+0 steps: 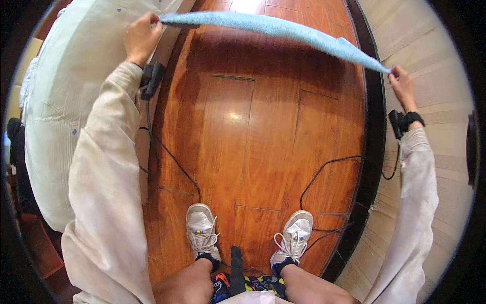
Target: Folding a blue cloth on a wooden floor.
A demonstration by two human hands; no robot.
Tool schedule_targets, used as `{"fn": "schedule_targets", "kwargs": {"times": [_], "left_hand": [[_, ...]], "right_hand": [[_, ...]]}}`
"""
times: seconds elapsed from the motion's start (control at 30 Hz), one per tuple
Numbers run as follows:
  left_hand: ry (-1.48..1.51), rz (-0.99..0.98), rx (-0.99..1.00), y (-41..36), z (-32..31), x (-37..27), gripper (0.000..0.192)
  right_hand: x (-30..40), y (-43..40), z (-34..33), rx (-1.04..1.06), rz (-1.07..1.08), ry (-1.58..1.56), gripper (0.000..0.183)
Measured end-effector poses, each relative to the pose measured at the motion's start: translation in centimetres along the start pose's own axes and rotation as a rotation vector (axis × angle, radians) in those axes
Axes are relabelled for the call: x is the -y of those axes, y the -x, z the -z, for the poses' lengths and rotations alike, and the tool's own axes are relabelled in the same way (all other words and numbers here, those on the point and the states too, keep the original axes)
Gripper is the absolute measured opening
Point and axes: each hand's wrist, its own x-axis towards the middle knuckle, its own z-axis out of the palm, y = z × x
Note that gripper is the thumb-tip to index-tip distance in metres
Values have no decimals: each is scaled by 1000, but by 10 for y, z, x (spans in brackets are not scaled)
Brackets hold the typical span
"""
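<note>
A light blue cloth (273, 28) that looks like a towel is stretched between my two hands, seen nearly edge-on above the floor. My left hand (142, 38) pinches one end between thumb and fingers, at the upper left beside the bed. At the upper right, my right hand (402, 86) grips the other end, close to the wall. The cloth's underside is hidden. Black devices are worn at both wrists, the left device (152, 80) and the right device (398, 123), each with a black cable hanging from it.
A bed with a pale sheet (57, 102) runs along the left. On the right, a striped wall (436, 76) rises above a black baseboard (374, 125). Black cables (172, 154) trail over the wooden floor (265, 152) near my white sneakers (201, 224).
</note>
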Motion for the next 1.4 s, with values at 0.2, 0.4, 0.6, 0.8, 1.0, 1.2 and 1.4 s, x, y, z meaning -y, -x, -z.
{"fn": "schedule_targets", "kwargs": {"times": [0.2, 0.4, 0.6, 0.8, 1.0, 1.2, 1.4], "left_hand": [[-216, -201, 304, 81, -33, 2, 7], [-228, -531, 530, 132, -49, 13, 8], [-158, -505, 702, 172, -26, 18, 18], [-37, -428, 814, 205, -21, 28, 17], [-27, -265, 756, 227, -19, 32, 21], [13, -30, 622, 264, -17, 35, 18], [364, 436, 483, 255, -4, 31, 25]], "right_hand": [[35, 93, -78, 98, -241, 38, 17], [46, 158, -94, 238, -296, -1, 19], [34, 185, -94, 398, -348, -314, 23], [41, 199, -93, 451, -226, -255, 19], [45, 207, -91, 438, -85, -176, 18], [35, 212, -93, 382, -283, -232, 17], [12, 205, -94, 302, -339, -522, 10]]}}
